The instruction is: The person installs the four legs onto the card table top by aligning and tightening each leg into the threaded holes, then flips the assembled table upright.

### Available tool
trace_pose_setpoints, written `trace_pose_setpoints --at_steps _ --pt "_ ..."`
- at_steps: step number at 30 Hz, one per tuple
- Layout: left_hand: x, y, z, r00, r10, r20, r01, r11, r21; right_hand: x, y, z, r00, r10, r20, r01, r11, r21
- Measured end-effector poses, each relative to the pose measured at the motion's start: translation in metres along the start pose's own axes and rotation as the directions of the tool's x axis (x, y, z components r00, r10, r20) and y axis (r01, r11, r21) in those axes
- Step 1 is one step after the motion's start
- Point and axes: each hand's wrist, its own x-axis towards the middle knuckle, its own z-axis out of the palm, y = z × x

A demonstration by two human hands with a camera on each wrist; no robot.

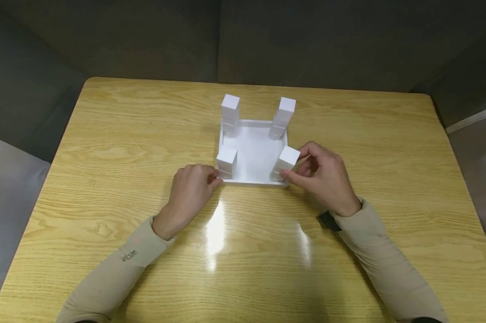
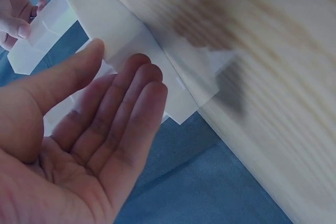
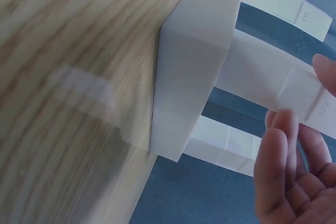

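A shallow square white tray (image 1: 256, 152) lies on the table with a tall white block stack rising at each corner. My right hand (image 1: 327, 177) holds the front right stack (image 1: 288, 157) between thumb and fingers; in the right wrist view, this stack (image 3: 268, 80) shows seams and small raised marks. At the tray's front left corner, my left hand (image 1: 192, 193) pinches the edge with thumb and forefinger, beside the front left stack (image 1: 227, 157). Its other fingers (image 2: 139, 111) are only slightly bent. The far left stack (image 1: 230, 110) and far right stack (image 1: 284, 112) stand untouched.
The wooden table (image 1: 126, 130) extends around the tray on all sides, with bright light reflections in front of it. Dark grey partitions (image 1: 154, 40) stand behind the table and along its sides. A dark band (image 1: 329, 220) shows at the right wrist.
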Motion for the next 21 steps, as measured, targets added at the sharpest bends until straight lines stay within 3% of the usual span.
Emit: trace_pose_setpoints --at_steps 14,21 --pt "0.0003 0.0004 0.0002 1.000 -0.004 0.000 0.004 1.000 0.009 0.0004 0.0023 0.0023 0.999 -0.046 0.010 0.046 0.999 0.015" --pt "0.0005 0.0003 0.0001 1.000 0.004 -0.003 -0.004 1.000 0.011 0.0011 0.0002 0.0003 1.000 -0.020 0.018 0.020 0.999 0.028"
